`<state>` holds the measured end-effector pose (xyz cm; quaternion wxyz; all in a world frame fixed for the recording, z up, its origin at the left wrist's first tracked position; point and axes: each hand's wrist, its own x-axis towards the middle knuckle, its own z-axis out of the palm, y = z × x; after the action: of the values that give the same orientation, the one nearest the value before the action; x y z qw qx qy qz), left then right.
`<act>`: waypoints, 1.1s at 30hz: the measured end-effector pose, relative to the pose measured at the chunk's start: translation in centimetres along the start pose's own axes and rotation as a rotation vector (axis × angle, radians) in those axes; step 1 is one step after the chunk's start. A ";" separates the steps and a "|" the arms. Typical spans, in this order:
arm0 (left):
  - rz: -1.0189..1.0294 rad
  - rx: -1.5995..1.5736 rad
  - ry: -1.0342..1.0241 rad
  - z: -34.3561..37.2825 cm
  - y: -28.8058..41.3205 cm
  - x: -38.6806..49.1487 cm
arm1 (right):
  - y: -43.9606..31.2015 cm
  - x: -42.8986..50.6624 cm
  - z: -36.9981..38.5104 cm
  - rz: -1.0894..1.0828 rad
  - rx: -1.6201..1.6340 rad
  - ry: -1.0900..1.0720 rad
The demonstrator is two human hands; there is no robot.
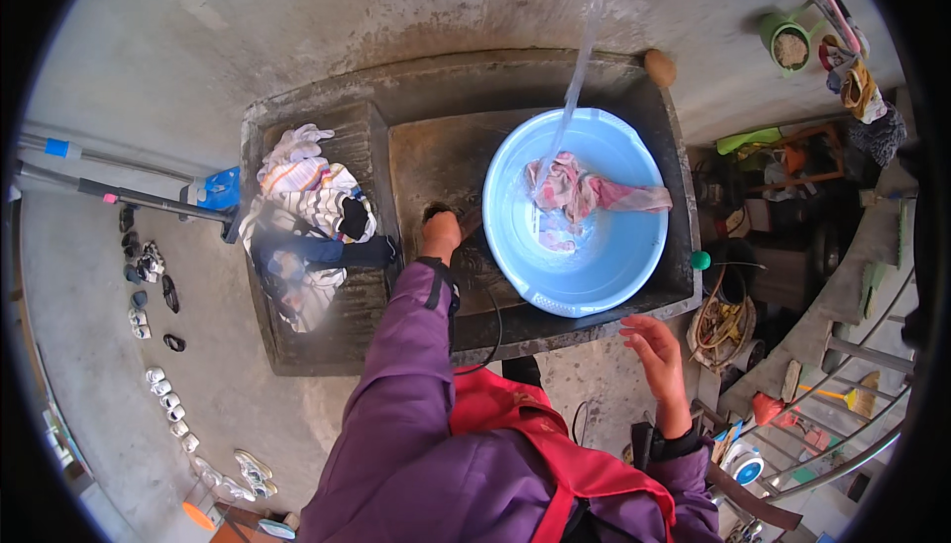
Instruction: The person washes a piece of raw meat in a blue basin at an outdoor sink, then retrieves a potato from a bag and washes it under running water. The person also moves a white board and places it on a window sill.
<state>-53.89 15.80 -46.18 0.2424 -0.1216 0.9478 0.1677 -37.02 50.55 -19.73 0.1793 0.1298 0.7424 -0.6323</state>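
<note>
My left hand (442, 231) reaches down into a dark stone sink (438, 138), by the dark drain hole (432, 211). Its fingers curl under and are hidden, so any object in them is out of sight. To its right stands a light blue plastic basin (513, 275). A pink and white checked cloth (568, 190) lies wet inside, one end up against the basin's right wall. Water (578, 75) streams down onto the cloth. My right hand (657, 357) hovers by the sink's front edge, below the basin, fingers apart and holding nothing.
Striped and dark clothes (312, 205) are heaped on the ribbed washboard (360, 142) at left. Mop handles (134, 197) lean beyond it. A brown rounded object (660, 68) and a green cap (700, 260) sit on the sink's rim. Shoes (169, 402) line the left floor; a metal railing (839, 454) curves at right.
</note>
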 end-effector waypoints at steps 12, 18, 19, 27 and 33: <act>0.434 0.122 0.838 -21.2 2.0 -1.0 | -3.4 3.5 -0.1 -0.090 0.134 -0.154; 0.345 0.205 0.951 -26.5 -0.5 1.5 | -3.6 4.4 -0.3 -0.016 0.108 -0.122; 0.294 0.225 0.909 -26.7 -1.2 1.6 | -3.6 4.5 -0.3 -0.026 0.106 -0.126; 0.093 0.425 0.819 -29.9 -13.4 -0.2 | -2.8 6.7 -0.1 -0.022 0.015 -0.200; -0.074 0.326 0.534 -29.6 -13.8 -4.5 | 2.5 17.6 -0.8 -0.026 -0.395 -0.219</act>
<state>-58.19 -7.30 -23.02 0.0071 -0.1552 0.9873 -0.0333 -51.90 51.12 -29.43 0.2728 0.0132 0.8294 -0.4873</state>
